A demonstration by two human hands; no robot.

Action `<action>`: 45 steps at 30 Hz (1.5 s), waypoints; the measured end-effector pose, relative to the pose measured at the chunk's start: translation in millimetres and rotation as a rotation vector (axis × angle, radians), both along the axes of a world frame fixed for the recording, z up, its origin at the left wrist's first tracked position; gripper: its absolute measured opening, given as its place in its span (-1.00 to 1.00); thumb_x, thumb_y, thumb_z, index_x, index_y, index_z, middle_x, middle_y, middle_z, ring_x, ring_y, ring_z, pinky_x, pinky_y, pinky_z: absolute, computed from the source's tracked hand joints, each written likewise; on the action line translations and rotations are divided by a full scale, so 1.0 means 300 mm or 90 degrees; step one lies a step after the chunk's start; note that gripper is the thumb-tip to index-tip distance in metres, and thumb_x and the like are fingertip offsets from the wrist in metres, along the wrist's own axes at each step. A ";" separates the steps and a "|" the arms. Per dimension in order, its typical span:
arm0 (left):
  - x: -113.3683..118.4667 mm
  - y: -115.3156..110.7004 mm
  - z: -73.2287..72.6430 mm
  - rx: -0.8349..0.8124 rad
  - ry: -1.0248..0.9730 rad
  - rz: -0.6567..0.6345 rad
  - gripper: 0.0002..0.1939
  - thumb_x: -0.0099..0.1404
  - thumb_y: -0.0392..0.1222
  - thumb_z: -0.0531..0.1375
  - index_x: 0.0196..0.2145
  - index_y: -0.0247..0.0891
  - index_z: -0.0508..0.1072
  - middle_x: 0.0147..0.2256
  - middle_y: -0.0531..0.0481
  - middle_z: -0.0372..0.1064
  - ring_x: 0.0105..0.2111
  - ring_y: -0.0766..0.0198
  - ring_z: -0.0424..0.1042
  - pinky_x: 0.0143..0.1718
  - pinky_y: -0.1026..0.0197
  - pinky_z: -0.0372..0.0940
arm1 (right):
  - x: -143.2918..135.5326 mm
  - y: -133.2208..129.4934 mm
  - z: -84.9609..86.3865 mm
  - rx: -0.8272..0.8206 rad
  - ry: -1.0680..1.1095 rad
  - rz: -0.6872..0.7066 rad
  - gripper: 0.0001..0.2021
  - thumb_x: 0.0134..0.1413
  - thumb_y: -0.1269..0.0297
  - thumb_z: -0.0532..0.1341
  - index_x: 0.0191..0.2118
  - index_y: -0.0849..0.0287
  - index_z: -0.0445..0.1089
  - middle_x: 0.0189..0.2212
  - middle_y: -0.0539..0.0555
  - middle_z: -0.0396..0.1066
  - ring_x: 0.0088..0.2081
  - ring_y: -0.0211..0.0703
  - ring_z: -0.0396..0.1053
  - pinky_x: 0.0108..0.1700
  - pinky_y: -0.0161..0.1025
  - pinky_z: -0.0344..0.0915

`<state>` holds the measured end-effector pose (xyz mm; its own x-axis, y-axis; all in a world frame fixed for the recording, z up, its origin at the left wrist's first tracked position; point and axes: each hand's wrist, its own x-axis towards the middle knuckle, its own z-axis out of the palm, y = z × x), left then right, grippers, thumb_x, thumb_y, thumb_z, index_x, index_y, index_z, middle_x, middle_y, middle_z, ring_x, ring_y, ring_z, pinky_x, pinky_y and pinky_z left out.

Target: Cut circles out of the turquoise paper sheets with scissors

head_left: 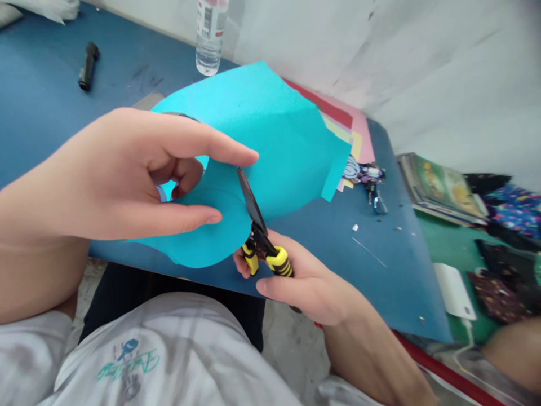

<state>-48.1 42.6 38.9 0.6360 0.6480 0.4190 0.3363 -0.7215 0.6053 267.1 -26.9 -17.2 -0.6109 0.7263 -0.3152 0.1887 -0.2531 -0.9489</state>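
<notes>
One turquoise sheet reaches close to the blue table's near edge, tabletop spreading rightward; one pair of scissors meets its curved edge, right hand's fingers wrapped around the handles. Left hand's thumb and forefinger spread over the sheet; I cannot tell whether it grips. One bottle stands far.

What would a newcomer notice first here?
Probably the big turquoise paper, bright in the middle, with the left hand over its left part. Next, the yellow-and-black scissors in the right hand, at its lower edge. Behind it, a clear bottle stands by the wall.
</notes>
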 end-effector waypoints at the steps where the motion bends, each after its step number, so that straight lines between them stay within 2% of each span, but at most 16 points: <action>1: -0.001 0.001 -0.001 0.001 -0.002 -0.002 -0.47 0.44 -0.22 0.45 0.33 -0.02 0.69 -0.28 0.10 0.51 -0.38 0.40 0.40 -0.43 0.43 0.37 | 0.000 0.000 0.000 0.000 0.000 0.002 -0.78 0.19 0.33 0.49 -0.11 0.01 0.51 -0.17 0.03 0.57 -0.15 0.01 0.47 -0.03 -0.05 0.38; 9: -0.020 0.003 0.000 -0.044 0.017 -0.021 -0.50 0.50 -0.13 0.48 0.34 0.19 0.67 -0.22 0.09 0.55 -0.35 0.33 0.47 -0.50 0.37 0.38 | 0.006 0.000 0.011 0.036 -0.034 0.025 -0.77 0.17 0.41 0.43 -0.09 0.04 0.50 -0.20 -0.01 0.55 -0.17 -0.02 0.46 -0.08 -0.09 0.37; 18: -0.024 0.005 0.002 -0.045 0.049 -0.024 -0.56 0.61 0.09 0.43 0.38 0.21 0.62 -0.25 0.12 0.50 -0.37 0.37 0.44 -0.47 0.38 0.35 | 0.012 0.006 -0.003 0.058 -0.021 0.033 -0.75 0.11 0.43 0.41 -0.10 0.04 0.48 -0.23 -0.06 0.53 -0.20 -0.06 0.45 -0.12 -0.12 0.35; 33: -0.022 0.006 0.009 -0.065 0.037 -0.044 -0.54 0.58 0.04 0.46 0.36 0.27 0.63 -0.27 0.17 0.52 -0.40 0.39 0.43 -0.48 0.38 0.34 | 0.014 0.007 -0.018 0.057 0.008 0.029 -0.73 0.09 0.44 0.42 -0.09 0.04 0.50 -0.23 -0.06 0.53 -0.21 -0.07 0.43 -0.13 -0.13 0.33; 45: -0.015 0.006 0.009 -0.061 0.028 -0.043 -0.58 0.59 0.02 0.45 0.34 0.17 0.65 -0.27 0.18 0.57 -0.39 0.41 0.44 -0.48 0.40 0.35 | 0.012 -0.001 -0.015 0.050 0.019 0.015 -0.73 0.08 0.44 0.41 -0.10 0.03 0.50 -0.24 -0.06 0.51 -0.22 -0.08 0.40 -0.15 -0.13 0.31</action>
<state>-52.5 44.3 41.7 0.6961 0.6387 0.3278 0.3164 -0.6828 0.6586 270.6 -27.1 -21.7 -0.6357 0.7341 -0.2389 0.1652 -0.1729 -0.9710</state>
